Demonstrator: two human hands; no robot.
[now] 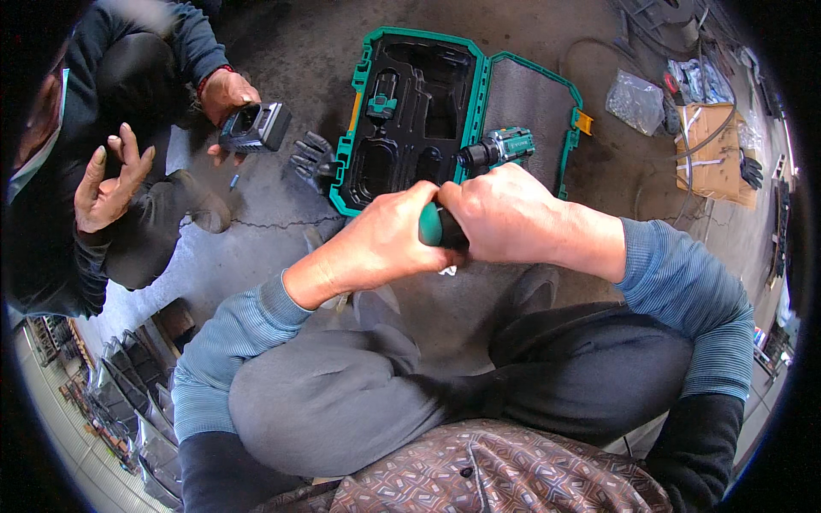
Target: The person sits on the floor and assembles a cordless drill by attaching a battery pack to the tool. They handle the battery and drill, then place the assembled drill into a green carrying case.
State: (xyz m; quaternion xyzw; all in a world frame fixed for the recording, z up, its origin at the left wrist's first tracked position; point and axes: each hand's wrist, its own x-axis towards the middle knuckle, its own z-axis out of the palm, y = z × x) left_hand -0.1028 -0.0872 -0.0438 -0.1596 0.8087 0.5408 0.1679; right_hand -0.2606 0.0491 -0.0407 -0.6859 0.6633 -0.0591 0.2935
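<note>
Both my hands meet in front of me, over the near edge of an open green tool case (481,111). My left hand (380,235) is closed round a rounded green and black part (430,225), which may be the base of the drill. My right hand (505,209) is closed against the same part, fingers curled. Just beyond its knuckles shows the head of a green and black cordless drill (505,147), chuck pointing left. My right hand hides its handle and how it joins the green part. A green and black battery pack (382,96) sits in the case's black tray.
At the left a person crouches, holding a black and grey charger-like block (255,128); their other hand (114,181) is raised, open. A dark glove (313,161) lies beside the case. Further right are a clear bag (635,103), cardboard (708,150) and cables.
</note>
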